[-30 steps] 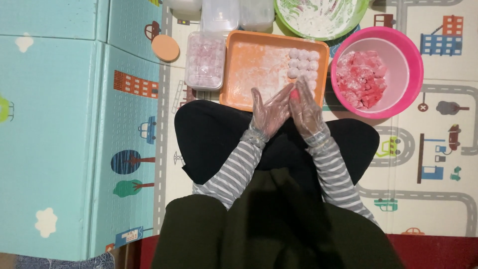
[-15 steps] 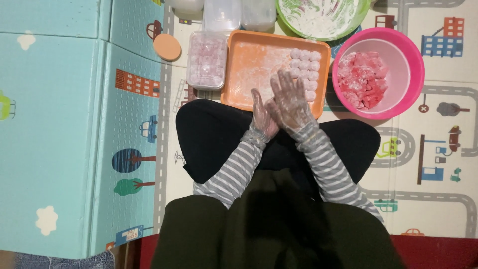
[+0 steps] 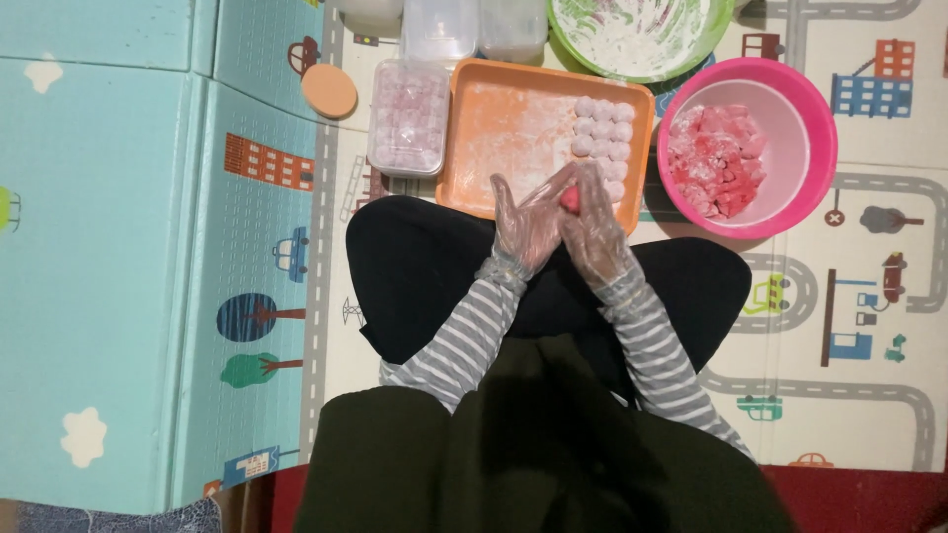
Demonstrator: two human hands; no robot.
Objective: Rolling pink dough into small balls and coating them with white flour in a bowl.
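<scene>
**Pink lump pressed between two gloved palms, tray just ahead**

Seen from above, cross-legged on a play mat (image 3: 869,326) printed with roads and houses. Both hands in thin clear gloves, brought together over the lap at the near edge of the orange tray (image 3: 504,128). Left hand (image 3: 528,222) and right hand (image 3: 597,227) cupped narrow against each other, closed on a small pink lump (image 3: 570,198) that peeks out between the palms near the fingertips. Lump squarely between the two hands, neither nearer; roundish, no long axis to tell.

Directly ahead of the hands, almost touching the fingertips: the floured tray, with rows of pale finished balls (image 3: 604,133) packed along its right side and bare floured space to the left. Ahead and to the right, nearer the right hand: a pink bowl (image 3: 790,109) of red-pink chunks. Beyond the tray, a green bowl (image 3: 721,25) dusted white inside. To the tray's left, a clear lidded box (image 3: 408,118) of similar balls, nearer the left hand.
</scene>
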